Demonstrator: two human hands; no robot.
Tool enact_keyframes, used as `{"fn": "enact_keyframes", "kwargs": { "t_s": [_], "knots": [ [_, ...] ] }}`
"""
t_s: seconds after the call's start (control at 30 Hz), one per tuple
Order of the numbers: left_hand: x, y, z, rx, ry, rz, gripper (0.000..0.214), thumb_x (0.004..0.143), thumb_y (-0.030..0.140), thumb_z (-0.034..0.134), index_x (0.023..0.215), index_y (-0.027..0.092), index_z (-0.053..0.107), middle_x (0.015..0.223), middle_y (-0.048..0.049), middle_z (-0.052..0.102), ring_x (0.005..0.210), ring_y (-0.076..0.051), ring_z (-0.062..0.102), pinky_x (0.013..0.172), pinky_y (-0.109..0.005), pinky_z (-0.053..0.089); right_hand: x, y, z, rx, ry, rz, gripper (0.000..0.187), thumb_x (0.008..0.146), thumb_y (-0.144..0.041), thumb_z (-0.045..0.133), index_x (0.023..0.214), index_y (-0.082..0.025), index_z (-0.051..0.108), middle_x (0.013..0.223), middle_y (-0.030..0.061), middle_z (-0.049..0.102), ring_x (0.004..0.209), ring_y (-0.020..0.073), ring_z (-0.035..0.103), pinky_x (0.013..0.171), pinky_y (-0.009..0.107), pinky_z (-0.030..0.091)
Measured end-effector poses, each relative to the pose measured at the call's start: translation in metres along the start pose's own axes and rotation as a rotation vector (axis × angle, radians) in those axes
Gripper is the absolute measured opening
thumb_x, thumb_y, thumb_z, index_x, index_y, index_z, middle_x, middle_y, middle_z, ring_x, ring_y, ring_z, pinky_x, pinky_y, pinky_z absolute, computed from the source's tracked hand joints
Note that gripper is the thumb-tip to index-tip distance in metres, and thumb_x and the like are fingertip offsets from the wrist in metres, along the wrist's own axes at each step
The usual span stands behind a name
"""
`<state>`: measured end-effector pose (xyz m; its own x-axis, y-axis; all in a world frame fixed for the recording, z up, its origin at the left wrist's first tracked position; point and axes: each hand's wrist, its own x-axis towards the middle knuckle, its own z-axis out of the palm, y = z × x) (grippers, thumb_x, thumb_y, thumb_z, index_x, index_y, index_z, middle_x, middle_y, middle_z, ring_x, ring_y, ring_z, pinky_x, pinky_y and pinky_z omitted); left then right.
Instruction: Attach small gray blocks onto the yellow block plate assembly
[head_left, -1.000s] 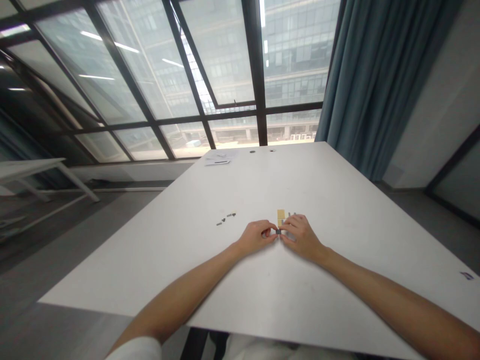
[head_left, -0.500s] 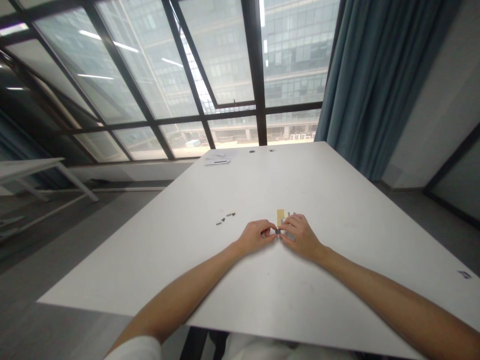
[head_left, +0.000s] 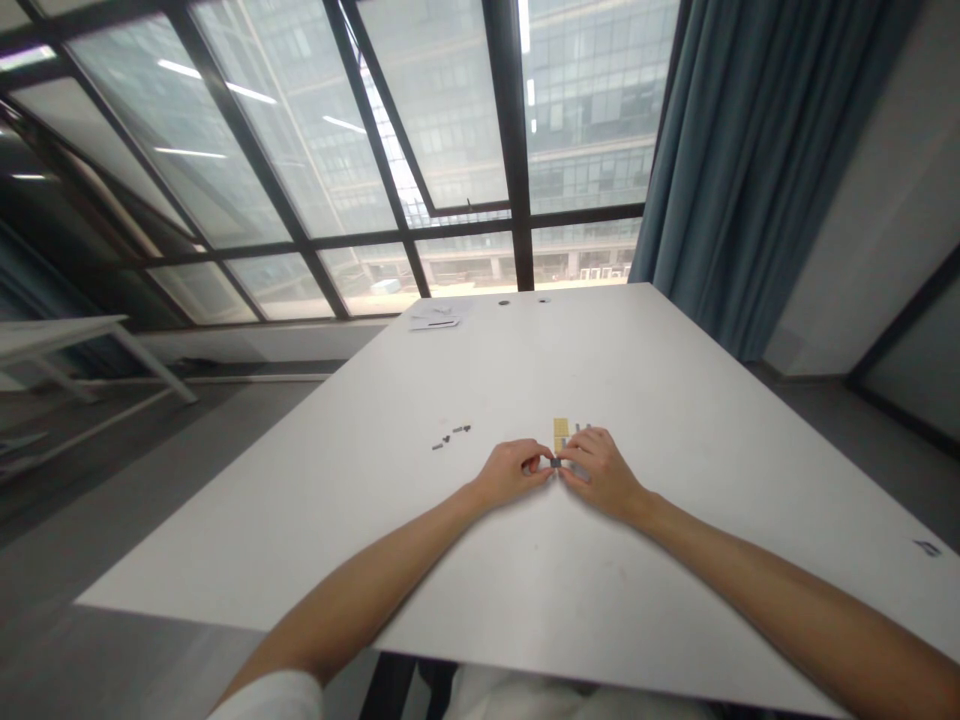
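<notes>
Between the fingertips of both hands is a small dark grey block (head_left: 556, 462), too small to make out in detail. My left hand (head_left: 516, 472) pinches it from the left, thumb and forefinger closed on it. From the other side my right hand (head_left: 598, 474) grips the same piece, its fingers bent over. A flat yellow studded plate (head_left: 561, 428) lies on the table just beyond the fingertips. Small grey pieces (head_left: 578, 428) are beside the plate, partly hidden behind my right hand.
Several small dark and grey pieces (head_left: 447, 439) lie to the left on the white table (head_left: 480, 370). Papers with a dark pen-like stick (head_left: 435, 318) sit at the far left edge. A small dark item (head_left: 928, 548) is near the right edge. Windows and a blue curtain (head_left: 720, 180) stand beyond.
Hardly anything differs. Both hands stay in place around the dark grey block, and the pieces on the table have not moved.
</notes>
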<state>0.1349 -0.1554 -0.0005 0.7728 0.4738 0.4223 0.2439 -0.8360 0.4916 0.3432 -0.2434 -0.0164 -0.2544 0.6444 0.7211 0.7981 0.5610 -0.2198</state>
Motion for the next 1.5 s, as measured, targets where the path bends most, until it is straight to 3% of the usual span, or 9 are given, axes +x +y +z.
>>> {"fn": "enact_keyframes", "kwargs": {
  "t_s": [1.5],
  "knots": [
    [-0.0001,-0.0022,0.0017,-0.002,0.018,0.008,0.016,0.088,0.031,0.066,0.097,0.018,0.072,0.066,0.0037,0.058,0.059,-0.009,0.048,0.060,-0.020,0.037,0.0003,0.0002,-0.0016,0.002,-0.011,0.024,0.011,0.089,-0.021,0.066,0.099,-0.023,0.071,0.093,0.0054,0.069,0.094,0.0221,0.059,0.092,0.042,0.040]
  ]
}}
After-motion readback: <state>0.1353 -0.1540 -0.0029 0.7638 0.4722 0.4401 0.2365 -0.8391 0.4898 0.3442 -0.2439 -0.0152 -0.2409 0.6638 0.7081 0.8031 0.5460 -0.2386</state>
